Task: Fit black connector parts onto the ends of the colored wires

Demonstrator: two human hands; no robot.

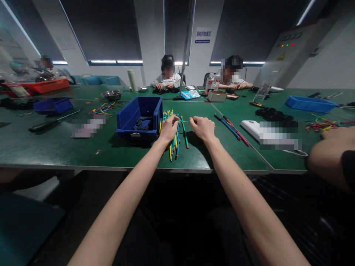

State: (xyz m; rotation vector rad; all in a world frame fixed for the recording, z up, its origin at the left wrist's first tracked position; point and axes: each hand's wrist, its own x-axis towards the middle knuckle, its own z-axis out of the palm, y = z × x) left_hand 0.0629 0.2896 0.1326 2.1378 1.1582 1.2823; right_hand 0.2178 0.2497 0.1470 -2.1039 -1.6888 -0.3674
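Note:
A thin green wire (184, 121) stretches level between my two hands, just above the table. My left hand (168, 129) pinches its left end, over a pile of yellow, blue and green wires (173, 147). On the other end my right hand (203, 127) is closed, its fingers curled and partly hidden. One green wire piece with a reddish tip (185, 135) lies between the hands, apart from the pile. Left of my left hand stands a dark blue bin (126, 123) with black parts (143, 123) inside.
Blue and red rods (231, 129) and a white device (251, 129) lie to the right. A screwdriver (41, 126) and a smaller blue bin (52, 106) are on the left. Co-workers sit across the green table (133, 157); a person's arm (330, 159) rests at the right.

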